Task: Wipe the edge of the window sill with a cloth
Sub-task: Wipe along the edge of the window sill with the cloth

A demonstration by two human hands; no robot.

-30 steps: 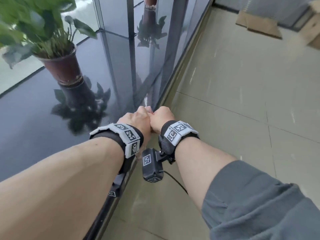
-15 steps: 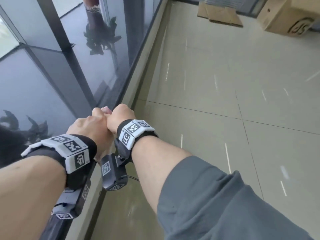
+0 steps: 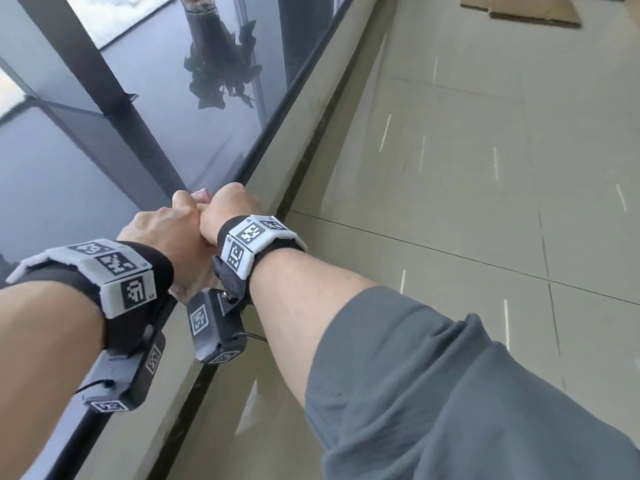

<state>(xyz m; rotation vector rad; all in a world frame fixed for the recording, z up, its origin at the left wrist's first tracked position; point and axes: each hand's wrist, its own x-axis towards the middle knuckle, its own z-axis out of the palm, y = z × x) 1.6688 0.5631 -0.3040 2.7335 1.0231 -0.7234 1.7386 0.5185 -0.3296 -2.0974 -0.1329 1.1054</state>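
My left hand [image 3: 162,230] and my right hand [image 3: 230,206] are clenched side by side, fists touching, on the edge of the window sill [image 3: 273,143]. That edge is a dark strip running diagonally between the glossy dark sill top and its beige front face. A small bit of pinkish cloth [image 3: 202,195] shows between the two fists; the rest of it is hidden under the hands. Both wrists wear bands with black-and-white markers.
A potted plant [image 3: 199,6] stands on the sill top further ahead, with its reflection below it. To the right lies beige tiled floor [image 3: 485,168], with flat cardboard [image 3: 519,10] at the far end. A dark window-frame bar [image 3: 104,84] crosses the left side.
Both fists have slid forward together along the sill edge. The near potted plant on the left has dropped out of view, and the further plant is closer.
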